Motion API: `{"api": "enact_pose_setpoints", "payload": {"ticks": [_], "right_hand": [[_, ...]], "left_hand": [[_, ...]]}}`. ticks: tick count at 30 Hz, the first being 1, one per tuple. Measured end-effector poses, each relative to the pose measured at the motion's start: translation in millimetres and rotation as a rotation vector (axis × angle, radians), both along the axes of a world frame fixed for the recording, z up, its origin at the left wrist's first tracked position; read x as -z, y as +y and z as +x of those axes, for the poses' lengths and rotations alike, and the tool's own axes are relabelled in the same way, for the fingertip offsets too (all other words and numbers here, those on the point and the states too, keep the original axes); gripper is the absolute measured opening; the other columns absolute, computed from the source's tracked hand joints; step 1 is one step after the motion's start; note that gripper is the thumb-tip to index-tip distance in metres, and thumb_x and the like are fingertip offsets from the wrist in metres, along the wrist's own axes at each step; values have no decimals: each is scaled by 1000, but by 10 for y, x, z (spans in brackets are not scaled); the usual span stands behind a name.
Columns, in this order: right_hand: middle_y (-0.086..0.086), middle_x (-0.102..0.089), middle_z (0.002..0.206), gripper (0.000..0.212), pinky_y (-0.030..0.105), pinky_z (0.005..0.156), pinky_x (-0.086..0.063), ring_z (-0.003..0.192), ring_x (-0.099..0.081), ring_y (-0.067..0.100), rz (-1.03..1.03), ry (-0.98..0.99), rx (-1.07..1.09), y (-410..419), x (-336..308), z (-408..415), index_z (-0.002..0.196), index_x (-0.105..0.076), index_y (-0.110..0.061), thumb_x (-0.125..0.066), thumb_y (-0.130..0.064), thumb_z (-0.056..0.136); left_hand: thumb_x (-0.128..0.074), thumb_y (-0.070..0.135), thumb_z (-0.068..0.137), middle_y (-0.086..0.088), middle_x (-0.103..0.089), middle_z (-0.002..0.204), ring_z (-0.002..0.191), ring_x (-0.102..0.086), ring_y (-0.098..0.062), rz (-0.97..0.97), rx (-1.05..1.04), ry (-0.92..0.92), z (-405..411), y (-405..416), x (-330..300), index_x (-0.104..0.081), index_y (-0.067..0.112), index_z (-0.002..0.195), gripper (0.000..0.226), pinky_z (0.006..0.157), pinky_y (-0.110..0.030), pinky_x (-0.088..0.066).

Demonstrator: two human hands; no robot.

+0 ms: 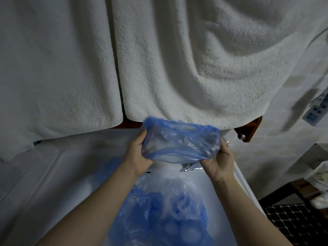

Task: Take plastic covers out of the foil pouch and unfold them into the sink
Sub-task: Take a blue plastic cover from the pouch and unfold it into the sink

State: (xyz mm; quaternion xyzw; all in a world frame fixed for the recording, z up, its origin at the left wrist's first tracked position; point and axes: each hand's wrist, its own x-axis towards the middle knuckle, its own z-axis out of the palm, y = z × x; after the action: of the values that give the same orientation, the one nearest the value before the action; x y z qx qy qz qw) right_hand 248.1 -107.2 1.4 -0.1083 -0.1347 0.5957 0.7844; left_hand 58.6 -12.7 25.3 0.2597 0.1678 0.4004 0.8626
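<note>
A blue see-through plastic cover (179,141) is stretched open between both hands above the white sink (53,183). My left hand (137,157) grips its left edge and my right hand (219,160) grips its right edge. Down in the sink lies a heap of several unfolded blue plastic covers (165,212). The silver foil pouch (190,166) lies on the far sink rim, partly hidden behind the stretched cover and my right hand.
White towels (159,59) hang low over the back of the sink. A wooden shelf with a metal knob (241,135) shows under the right towel. On the right are a tiled wall, a power strip (316,112) and a dark tiled floor (292,222).
</note>
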Motion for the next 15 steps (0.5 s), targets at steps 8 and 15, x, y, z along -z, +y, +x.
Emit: {"api": "enact_pose_setpoints", "payload": {"ticks": [8,15], "right_hand": [[19,-57,127,53,47,108,-33,118,-55,33,16,-54,27,41,108,-34,128,-56,-11,-75,-16,78],[8,-68,110,42,40,76,-57,93,-67,26,-323,-208,211,76,-121,19,113,-59,-24,-70,-15,73]], "left_hand": [[-90,26,51,-6,-68,113,100,-67,-19,40,41,-40,-65,77,191,-51,18,132,90,76,-33,-56],[-43,15,97,-1,-68,104,86,-66,-12,160,-51,414,-16,141,170,-56,19,120,27,70,-23,-54]]}}
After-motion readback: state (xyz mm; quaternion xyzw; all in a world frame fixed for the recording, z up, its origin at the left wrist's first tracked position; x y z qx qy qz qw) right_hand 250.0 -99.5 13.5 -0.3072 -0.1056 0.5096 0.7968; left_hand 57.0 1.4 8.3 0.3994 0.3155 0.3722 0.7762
